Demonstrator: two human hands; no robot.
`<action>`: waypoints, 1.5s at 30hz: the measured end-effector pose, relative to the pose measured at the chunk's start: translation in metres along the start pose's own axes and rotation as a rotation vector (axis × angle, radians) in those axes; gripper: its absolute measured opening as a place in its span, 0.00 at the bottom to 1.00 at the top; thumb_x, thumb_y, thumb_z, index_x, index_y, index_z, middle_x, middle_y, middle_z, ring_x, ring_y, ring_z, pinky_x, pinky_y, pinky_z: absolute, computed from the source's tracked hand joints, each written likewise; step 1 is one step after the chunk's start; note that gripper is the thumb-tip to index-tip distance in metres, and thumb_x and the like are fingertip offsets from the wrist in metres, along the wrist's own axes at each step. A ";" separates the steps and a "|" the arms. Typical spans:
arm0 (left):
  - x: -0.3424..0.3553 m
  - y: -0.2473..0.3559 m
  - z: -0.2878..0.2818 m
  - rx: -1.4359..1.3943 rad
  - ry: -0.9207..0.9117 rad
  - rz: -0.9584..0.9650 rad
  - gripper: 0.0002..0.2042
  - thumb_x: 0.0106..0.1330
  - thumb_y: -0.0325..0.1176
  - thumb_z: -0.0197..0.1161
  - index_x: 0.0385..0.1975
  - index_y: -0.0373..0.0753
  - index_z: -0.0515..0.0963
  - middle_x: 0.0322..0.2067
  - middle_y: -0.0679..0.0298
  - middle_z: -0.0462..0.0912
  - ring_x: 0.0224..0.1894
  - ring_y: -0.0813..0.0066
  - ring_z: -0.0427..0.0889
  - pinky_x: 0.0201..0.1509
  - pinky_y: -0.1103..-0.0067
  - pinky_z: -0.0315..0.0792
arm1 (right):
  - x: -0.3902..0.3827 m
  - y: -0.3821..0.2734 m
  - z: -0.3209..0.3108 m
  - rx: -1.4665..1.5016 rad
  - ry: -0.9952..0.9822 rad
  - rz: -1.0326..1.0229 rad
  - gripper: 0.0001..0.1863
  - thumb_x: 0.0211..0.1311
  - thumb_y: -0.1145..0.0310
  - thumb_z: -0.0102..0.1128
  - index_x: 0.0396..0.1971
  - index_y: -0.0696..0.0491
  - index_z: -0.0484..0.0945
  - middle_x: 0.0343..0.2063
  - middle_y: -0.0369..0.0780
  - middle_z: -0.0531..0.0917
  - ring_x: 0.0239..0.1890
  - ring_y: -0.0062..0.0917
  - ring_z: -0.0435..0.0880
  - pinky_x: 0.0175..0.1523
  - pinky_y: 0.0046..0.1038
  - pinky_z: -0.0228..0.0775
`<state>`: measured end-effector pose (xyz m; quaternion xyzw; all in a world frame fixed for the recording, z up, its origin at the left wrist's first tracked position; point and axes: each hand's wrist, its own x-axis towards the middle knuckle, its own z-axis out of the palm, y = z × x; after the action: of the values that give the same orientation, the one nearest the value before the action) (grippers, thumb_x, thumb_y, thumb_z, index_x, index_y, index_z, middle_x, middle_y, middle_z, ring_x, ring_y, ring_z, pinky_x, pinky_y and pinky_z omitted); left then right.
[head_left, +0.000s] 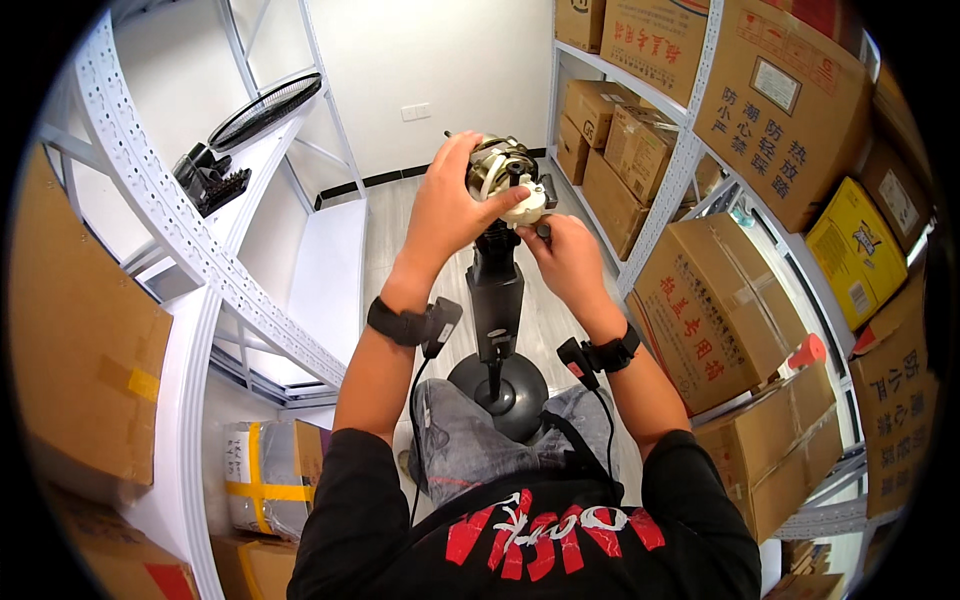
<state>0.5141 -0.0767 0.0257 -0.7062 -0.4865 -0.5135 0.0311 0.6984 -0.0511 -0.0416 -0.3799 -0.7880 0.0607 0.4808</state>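
A black pedestal fan stand on a round base stands upright between my knees, topped by an exposed fan motor with a cream plastic housing. My left hand grips the motor's left side, thumb across the cream housing. My right hand is closed just below the housing's right side, fingers at a small dark knob or handle; its exact shape is partly hidden.
A black fan grille and dark parts lie on the left white shelf. Cardboard boxes, a yellow box and a red cone-like item crowd the right shelving. More boxes sit at the left.
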 end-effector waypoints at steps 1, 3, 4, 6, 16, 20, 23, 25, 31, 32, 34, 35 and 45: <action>0.005 0.001 -0.002 -0.014 -0.019 -0.016 0.45 0.49 0.60 0.76 0.58 0.28 0.72 0.59 0.47 0.74 0.60 0.51 0.76 0.63 0.66 0.71 | 0.001 -0.002 0.000 -0.010 -0.006 0.006 0.14 0.60 0.61 0.68 0.26 0.57 0.81 0.22 0.42 0.81 0.29 0.40 0.77 0.35 0.41 0.67; 0.010 -0.012 0.004 0.074 0.106 0.119 0.38 0.49 0.58 0.76 0.49 0.28 0.78 0.53 0.50 0.79 0.53 0.54 0.80 0.57 0.68 0.74 | 0.003 -0.004 0.000 -0.018 -0.021 0.016 0.15 0.60 0.60 0.67 0.24 0.57 0.80 0.22 0.43 0.81 0.29 0.42 0.77 0.35 0.42 0.67; 0.012 -0.012 0.003 0.078 0.098 0.117 0.37 0.49 0.57 0.76 0.48 0.29 0.78 0.52 0.50 0.79 0.53 0.55 0.80 0.57 0.69 0.75 | 0.006 -0.003 0.002 -0.017 -0.029 0.021 0.15 0.61 0.60 0.67 0.24 0.57 0.80 0.22 0.44 0.81 0.30 0.43 0.77 0.36 0.43 0.67; 0.018 -0.013 0.004 0.072 0.113 0.125 0.33 0.52 0.57 0.73 0.44 0.29 0.80 0.48 0.52 0.81 0.48 0.56 0.82 0.54 0.70 0.75 | 0.009 0.000 0.006 -0.008 -0.031 0.039 0.16 0.61 0.59 0.66 0.23 0.57 0.79 0.22 0.46 0.81 0.30 0.45 0.78 0.37 0.44 0.68; 0.055 -0.067 0.004 0.016 -0.085 -0.174 0.34 0.54 0.62 0.68 0.40 0.30 0.84 0.41 0.50 0.84 0.44 0.57 0.83 0.51 0.69 0.75 | 0.040 0.010 0.025 0.030 -0.113 0.113 0.20 0.63 0.57 0.65 0.21 0.59 0.77 0.23 0.49 0.81 0.33 0.47 0.79 0.39 0.46 0.69; 0.061 -0.074 0.001 0.054 -0.126 -0.226 0.36 0.55 0.64 0.66 0.41 0.29 0.84 0.42 0.49 0.84 0.46 0.56 0.83 0.51 0.69 0.75 | 0.044 0.006 0.031 0.003 -0.111 0.107 0.20 0.63 0.57 0.65 0.22 0.59 0.76 0.24 0.48 0.81 0.33 0.47 0.79 0.39 0.46 0.69; 0.064 -0.079 0.001 0.029 -0.146 -0.219 0.36 0.56 0.63 0.65 0.44 0.29 0.82 0.44 0.50 0.84 0.47 0.59 0.82 0.53 0.70 0.74 | 0.044 0.005 0.036 -0.037 -0.073 0.083 0.19 0.64 0.57 0.65 0.24 0.59 0.78 0.22 0.48 0.80 0.31 0.46 0.78 0.36 0.44 0.68; 0.060 -0.083 0.000 -0.058 -0.148 -0.247 0.35 0.57 0.62 0.66 0.45 0.29 0.82 0.44 0.51 0.84 0.47 0.60 0.82 0.54 0.71 0.74 | 0.043 -0.006 0.038 -0.082 -0.059 0.063 0.18 0.63 0.58 0.65 0.24 0.59 0.78 0.22 0.47 0.80 0.31 0.45 0.77 0.36 0.44 0.68; 0.056 -0.101 -0.002 -0.305 -0.197 -0.234 0.28 0.61 0.55 0.67 0.45 0.31 0.80 0.48 0.59 0.80 0.48 0.70 0.79 0.56 0.74 0.73 | 0.033 -0.023 0.042 -0.149 -0.021 -0.051 0.15 0.60 0.63 0.67 0.22 0.57 0.77 0.24 0.45 0.81 0.32 0.43 0.77 0.39 0.41 0.71; 0.056 -0.095 -0.002 -0.324 -0.209 -0.221 0.28 0.61 0.55 0.67 0.45 0.31 0.80 0.49 0.58 0.80 0.49 0.69 0.79 0.56 0.74 0.73 | 0.032 -0.020 0.041 -0.152 -0.020 -0.075 0.14 0.60 0.63 0.68 0.22 0.57 0.77 0.25 0.45 0.81 0.32 0.42 0.77 0.40 0.41 0.71; 0.058 -0.094 -0.002 -0.304 -0.216 -0.180 0.26 0.63 0.52 0.65 0.46 0.32 0.80 0.52 0.59 0.78 0.50 0.68 0.78 0.57 0.74 0.72 | 0.032 -0.015 0.037 -0.115 -0.064 -0.077 0.13 0.60 0.63 0.68 0.26 0.57 0.79 0.27 0.44 0.82 0.33 0.42 0.77 0.41 0.40 0.71; 0.058 -0.097 0.001 -0.286 -0.219 -0.170 0.25 0.64 0.50 0.64 0.49 0.33 0.80 0.53 0.59 0.79 0.52 0.68 0.77 0.59 0.74 0.71 | 0.032 -0.011 0.033 -0.098 -0.086 -0.077 0.12 0.60 0.62 0.68 0.28 0.57 0.80 0.28 0.43 0.82 0.33 0.41 0.77 0.42 0.39 0.72; 0.047 -0.107 0.008 -0.559 -0.265 -0.213 0.28 0.65 0.48 0.51 0.56 0.30 0.76 0.53 0.57 0.81 0.56 0.68 0.77 0.65 0.74 0.66 | -0.001 0.026 -0.024 0.187 -0.038 0.178 0.15 0.62 0.60 0.69 0.39 0.56 0.81 0.31 0.43 0.83 0.30 0.34 0.83 0.35 0.32 0.75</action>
<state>0.4430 0.0152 0.0088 -0.6930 -0.3976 -0.5313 -0.2817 0.7323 -0.0395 -0.0413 -0.4009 -0.7509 0.1834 0.4918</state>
